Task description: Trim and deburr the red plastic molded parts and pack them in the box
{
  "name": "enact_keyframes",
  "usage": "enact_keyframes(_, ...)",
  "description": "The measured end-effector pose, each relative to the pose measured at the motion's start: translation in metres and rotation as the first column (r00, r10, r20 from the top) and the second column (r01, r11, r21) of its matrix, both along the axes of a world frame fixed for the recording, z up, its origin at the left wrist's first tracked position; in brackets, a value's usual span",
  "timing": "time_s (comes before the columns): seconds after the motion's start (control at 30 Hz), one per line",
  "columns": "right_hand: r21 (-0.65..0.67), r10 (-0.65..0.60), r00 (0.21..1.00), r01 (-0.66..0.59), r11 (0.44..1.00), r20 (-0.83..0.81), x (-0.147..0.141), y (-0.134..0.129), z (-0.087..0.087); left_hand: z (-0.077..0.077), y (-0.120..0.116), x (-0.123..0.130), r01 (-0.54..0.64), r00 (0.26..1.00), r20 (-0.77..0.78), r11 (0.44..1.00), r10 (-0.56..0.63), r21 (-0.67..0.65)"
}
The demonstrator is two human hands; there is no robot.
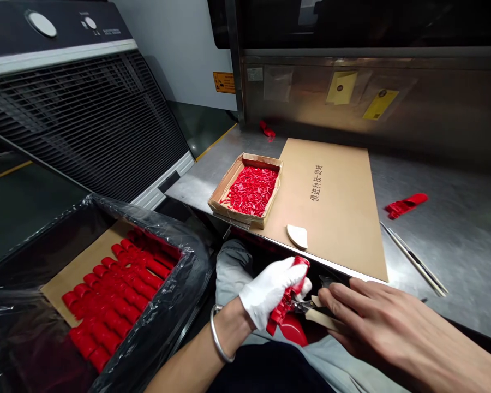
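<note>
My left hand [270,286], in a white glove, is closed around a red plastic part [285,305] held above my lap. My bare right hand [368,316] grips a pair of cutting pliers [323,317] with cream handles. The plier jaws are at the red part's side, just below the gloved fingers; whether they bite on it I cannot tell. Nearest to both hands on the table is a cardboard sheet [331,202], with a whitish wedge-shaped piece [297,236] on its front edge.
An open cardboard box [265,215] of small red scraps stands at the table's left edge. Further right lie a red part [406,206] and thin sticks [413,259]. Another red piece [267,130] lies at the back. Red parts [110,305] fill rows in a plastic-lined bin [188,251] at left.
</note>
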State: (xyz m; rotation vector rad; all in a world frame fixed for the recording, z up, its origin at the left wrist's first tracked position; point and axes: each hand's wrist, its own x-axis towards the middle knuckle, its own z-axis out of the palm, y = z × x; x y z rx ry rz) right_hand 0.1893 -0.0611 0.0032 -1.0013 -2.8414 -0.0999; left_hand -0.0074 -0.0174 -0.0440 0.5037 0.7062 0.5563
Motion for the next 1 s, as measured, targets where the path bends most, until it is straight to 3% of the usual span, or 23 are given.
enact_keyframes(0.2,0.099,-0.04,0.999,0.039,0.994,0.005,-0.007,0.0,0.005,-0.003,0.003,0.002,-0.022,0.999,0.035,0.999,0.021,0.037)
enact_keyframes(0.4,0.122,-0.1,0.995,0.099,0.988,-0.001,-0.015,0.001,0.009,0.0,0.001,0.009,-0.222,0.975,0.017,0.975,0.221,0.021)
enact_keyframes(0.5,0.062,-0.098,0.995,0.1,0.993,-0.027,-0.013,0.004,0.005,-0.002,0.001,0.011,-0.27,0.963,0.02,0.962,0.269,0.035)
enact_keyframes(0.67,-0.169,-0.058,0.998,0.063,0.984,0.036,-0.008,0.009,-0.005,-0.01,0.001,0.013,-0.328,0.944,0.036,0.945,0.328,-0.023)
enact_keyframes(0.77,-0.183,-0.051,0.998,0.056,0.982,0.031,-0.009,0.011,-0.009,-0.015,0.002,0.013,-0.371,0.926,0.034,0.924,0.375,-0.093)
enact_keyframes(1.0,-0.242,-0.139,0.989,0.149,0.959,0.059,-0.014,0.015,0.008,-0.017,0.003,0.01,-0.34,0.921,0.149,0.929,0.36,-0.143)
